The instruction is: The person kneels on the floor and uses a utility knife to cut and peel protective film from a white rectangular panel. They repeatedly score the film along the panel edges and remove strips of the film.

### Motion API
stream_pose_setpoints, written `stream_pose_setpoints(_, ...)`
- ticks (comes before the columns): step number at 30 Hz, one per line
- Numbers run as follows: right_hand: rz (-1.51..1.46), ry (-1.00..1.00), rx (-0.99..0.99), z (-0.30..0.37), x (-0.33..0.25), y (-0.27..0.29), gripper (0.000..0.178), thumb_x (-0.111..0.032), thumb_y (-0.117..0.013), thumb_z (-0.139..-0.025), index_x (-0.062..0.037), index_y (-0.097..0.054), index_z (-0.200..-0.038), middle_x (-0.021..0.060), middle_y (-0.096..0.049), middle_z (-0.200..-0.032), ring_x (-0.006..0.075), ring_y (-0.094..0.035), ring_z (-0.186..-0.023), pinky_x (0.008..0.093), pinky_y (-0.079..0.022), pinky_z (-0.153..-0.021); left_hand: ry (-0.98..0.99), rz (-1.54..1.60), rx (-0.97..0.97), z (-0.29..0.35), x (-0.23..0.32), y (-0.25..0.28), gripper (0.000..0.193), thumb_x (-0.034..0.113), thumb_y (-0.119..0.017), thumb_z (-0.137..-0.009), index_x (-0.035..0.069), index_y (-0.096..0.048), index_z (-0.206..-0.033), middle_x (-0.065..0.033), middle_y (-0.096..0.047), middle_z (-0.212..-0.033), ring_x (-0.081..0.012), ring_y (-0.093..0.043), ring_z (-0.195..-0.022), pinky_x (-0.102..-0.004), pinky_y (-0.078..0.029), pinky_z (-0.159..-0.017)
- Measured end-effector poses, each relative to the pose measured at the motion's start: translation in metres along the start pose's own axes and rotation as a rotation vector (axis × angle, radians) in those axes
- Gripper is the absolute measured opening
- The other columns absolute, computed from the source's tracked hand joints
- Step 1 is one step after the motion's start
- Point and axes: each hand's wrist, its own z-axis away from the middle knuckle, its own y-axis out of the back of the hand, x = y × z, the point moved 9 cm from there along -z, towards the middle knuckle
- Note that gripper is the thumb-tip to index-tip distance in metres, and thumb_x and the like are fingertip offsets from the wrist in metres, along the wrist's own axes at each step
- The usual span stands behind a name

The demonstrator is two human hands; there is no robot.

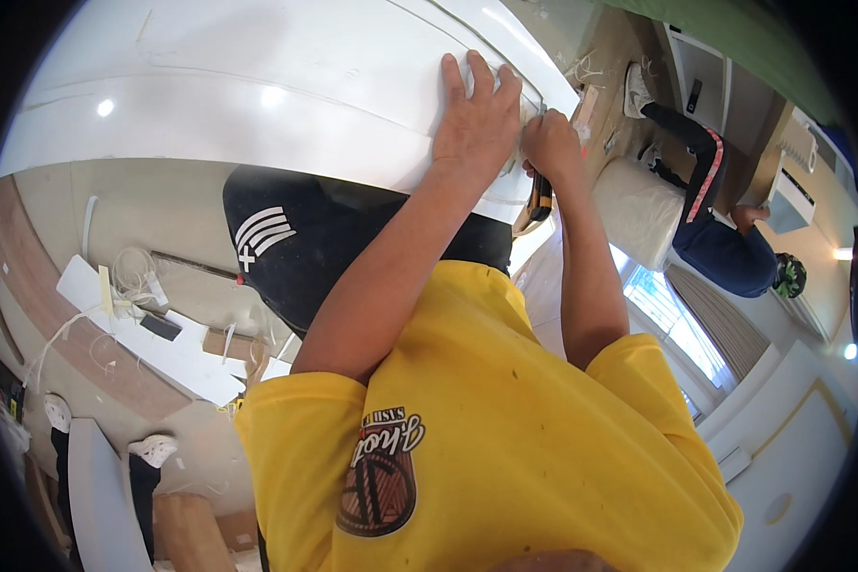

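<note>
A large white panel (353,105) lies across my lap, with thin lines running along its far side. My left hand (477,119) rests palm down on it near the right end, fingers stretched out. Just beside it, at the panel's right edge, my right hand (551,148) is closed around what looks like a utility knife (541,198). The knife's black and orange handle sticks out below the fist. My right hand hides most of the tool, and I cannot make out its blade.
At right, a person (729,248) in dark clothes sits on a plastic-wrapped block (639,212) beside cabinets. Another person's white shoes (153,450) show at lower left, by an upright panel (105,500). White offcuts (176,353) and coiled strips (135,272) litter the floor at left.
</note>
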Motion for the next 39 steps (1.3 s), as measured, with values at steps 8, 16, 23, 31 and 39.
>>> stream_pose_setpoints(8, 0.034, 0.134, 0.156, -0.001, 0.015, -0.007, 0.027, -0.019, -0.056, -0.096, 0.0068, -0.061, -0.093, 0.0343, -0.069, -0.088, 0.0505, -0.07, -0.089, 0.055, -0.056, -0.08, 0.039, -0.009, 0.108, 0.002, 0.0, 0.0, 0.049, 0.02, -0.056, -0.096, 0.015, -0.061, -0.144, -0.007, -0.054, -0.145, -0.0466, -0.043, -0.137, -0.0733, -0.025, -0.115)
stream_pose_setpoints(16, 0.105, 0.194, 0.202, -0.006, 0.018, -0.01, 0.028, -0.017, -0.053, -0.098, 0.0087, -0.062, -0.093, 0.0307, -0.069, -0.078, 0.0471, -0.072, -0.075, 0.0503, -0.058, -0.073, 0.025, -0.007, 0.064, 0.002, 0.001, -0.004, 0.055, 0.021, -0.059, -0.095, 0.015, -0.055, -0.149, -0.0072, -0.05, -0.148, -0.0461, -0.04, -0.139, -0.0737, -0.024, -0.115)
stream_pose_setpoints(23, -0.062, 0.022, 0.031, 0.008, 0.011, -0.006, 0.031, -0.018, -0.048, -0.101, 0.0097, -0.061, -0.095, 0.0233, -0.069, -0.067, 0.0364, -0.072, -0.058, 0.0427, -0.061, -0.068, 0.03, 0.005, 0.082, 0.002, -0.003, -0.001, 0.051, 0.018, -0.059, -0.094, 0.014, -0.058, -0.146, -0.0078, -0.052, -0.146, -0.0463, -0.042, -0.138, -0.0737, -0.024, -0.115)
stream_pose_setpoints(31, -0.084, 0.045, 0.031, 0.011, 0.016, -0.011, 0.032, -0.021, -0.052, -0.099, 0.0088, -0.061, -0.093, 0.0333, -0.07, -0.086, 0.0442, -0.073, -0.08, 0.049, -0.059, -0.077, 0.022, -0.003, 0.074, 0.005, -0.002, 0.001, 0.053, 0.02, -0.059, -0.094, 0.015, -0.058, -0.147, -0.0061, -0.052, -0.149, -0.0453, -0.041, -0.14, -0.0731, -0.024, -0.116)
stream_pose_setpoints(39, -0.178, -0.061, -0.049, 0.009, 0.008, -0.005, 0.031, -0.018, -0.052, -0.098, 0.0108, -0.062, -0.093, 0.037, -0.069, -0.09, 0.0467, -0.072, -0.089, 0.054, -0.056, -0.083, 0.027, -0.028, 0.096, 0.01, 0.006, -0.004, 0.052, 0.021, -0.058, -0.094, 0.016, -0.058, -0.147, -0.0059, -0.053, -0.148, -0.0467, -0.042, -0.137, -0.0732, -0.026, -0.114)
